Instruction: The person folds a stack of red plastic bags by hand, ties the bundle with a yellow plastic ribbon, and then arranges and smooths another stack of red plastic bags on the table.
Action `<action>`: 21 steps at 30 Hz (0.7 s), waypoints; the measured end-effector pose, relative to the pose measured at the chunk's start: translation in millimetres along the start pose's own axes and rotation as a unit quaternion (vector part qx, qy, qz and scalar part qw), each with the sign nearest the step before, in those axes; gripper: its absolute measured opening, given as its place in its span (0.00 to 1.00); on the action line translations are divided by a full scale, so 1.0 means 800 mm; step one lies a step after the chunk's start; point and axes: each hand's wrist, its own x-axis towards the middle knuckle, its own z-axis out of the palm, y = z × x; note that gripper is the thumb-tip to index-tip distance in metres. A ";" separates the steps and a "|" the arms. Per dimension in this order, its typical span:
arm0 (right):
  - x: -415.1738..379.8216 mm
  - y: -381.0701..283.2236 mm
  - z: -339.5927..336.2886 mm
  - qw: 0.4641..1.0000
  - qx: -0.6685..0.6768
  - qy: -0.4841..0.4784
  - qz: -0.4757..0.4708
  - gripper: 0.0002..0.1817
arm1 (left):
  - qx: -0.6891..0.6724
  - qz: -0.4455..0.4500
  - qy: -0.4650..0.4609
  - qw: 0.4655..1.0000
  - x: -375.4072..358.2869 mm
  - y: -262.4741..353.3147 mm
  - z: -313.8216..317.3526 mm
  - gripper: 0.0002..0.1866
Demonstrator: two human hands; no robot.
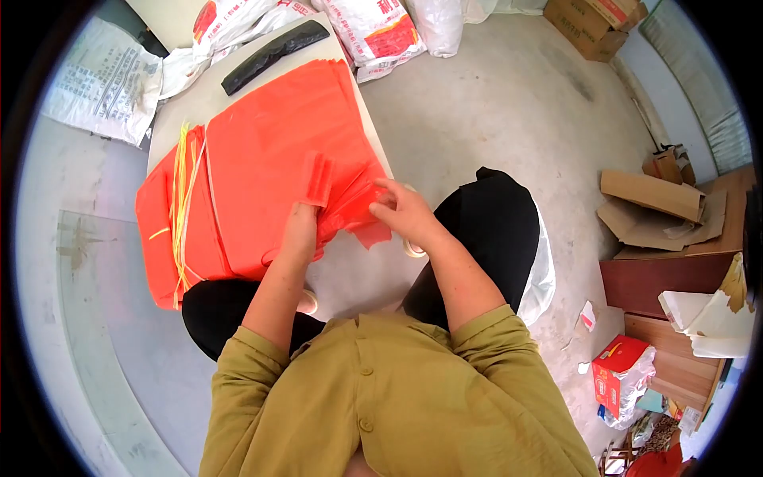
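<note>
A large stack of red plastic bags (pixel 278 135) lies flat on a low pale table. My left hand (pixel 302 222) is at the near edge of the stack, its fingers hidden behind a folded strip of red plastic (pixel 318 179) that it holds. To its right, my right hand (pixel 401 211) has thumb and forefinger curved at the edge of loose, crumpled red plastic (pixel 354 207). Yellow and white ties (pixel 183 207) lie across the left part of the stack. Behind it rests a rolled black bag (pixel 274 57).
The pale table (pixel 369 131) stands before my knees. White printed sacks (pixel 373 36) are behind it, with another sack (pixel 103 83) at the left. Cardboard boxes (pixel 584 28) are at the back right; an open carton (pixel 660 211) and a red box (pixel 616 370) are at the right.
</note>
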 end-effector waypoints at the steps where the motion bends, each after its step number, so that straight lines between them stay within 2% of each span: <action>1: -0.001 -0.001 0.000 1.000 -0.022 -0.011 -0.015 0.27 | -0.007 -0.002 0.003 1.000 -0.004 0.005 0.004 0.24; 3: -0.003 -0.004 -0.001 0.996 -0.068 -0.033 -0.047 0.28 | -0.020 0.003 0.014 1.000 -0.022 0.033 0.027 0.24; 6: -0.007 -0.014 -0.002 0.995 -0.013 -0.094 0.006 0.26 | -0.024 0.015 -0.006 1.000 -0.033 0.054 0.037 0.24; 9: -0.001 -0.010 -0.004 0.979 0.163 -0.114 0.044 0.22 | -0.014 -0.007 -0.023 1.000 -0.035 0.060 0.034 0.22; 10: 0.000 -0.007 -0.005 0.976 0.171 -0.125 0.060 0.21 | -0.009 -0.020 -0.025 0.999 -0.036 0.062 0.033 0.22; 13: -0.001 -0.004 -0.007 0.965 0.189 -0.144 0.107 0.17 | 0.121 -0.055 -0.017 0.991 -0.041 0.064 0.027 0.19; 15: -0.004 -0.008 -0.005 0.961 0.194 -0.142 0.138 0.15 | 0.302 0.150 -0.056 0.940 -0.034 0.026 0.014 0.19; 17: 0.001 0.011 -0.002 0.957 0.201 -0.152 0.147 0.17 | 0.428 0.210 -0.074 0.876 -0.039 0.018 0.016 0.18; 19: 0.000 0.020 -0.003 0.954 0.209 -0.151 0.155 0.20 | 0.509 0.131 -0.075 0.847 -0.049 0.018 0.029 0.16; 20: -0.004 0.020 -0.006 0.953 0.212 -0.146 0.158 0.21 | 0.573 0.102 -0.102 0.807 -0.068 0.049 0.051 0.14; 21: -0.007 0.022 -0.008 0.953 0.216 -0.140 0.161 0.23 | 0.611 0.112 -0.137 0.772 -0.072 0.055 0.059 0.12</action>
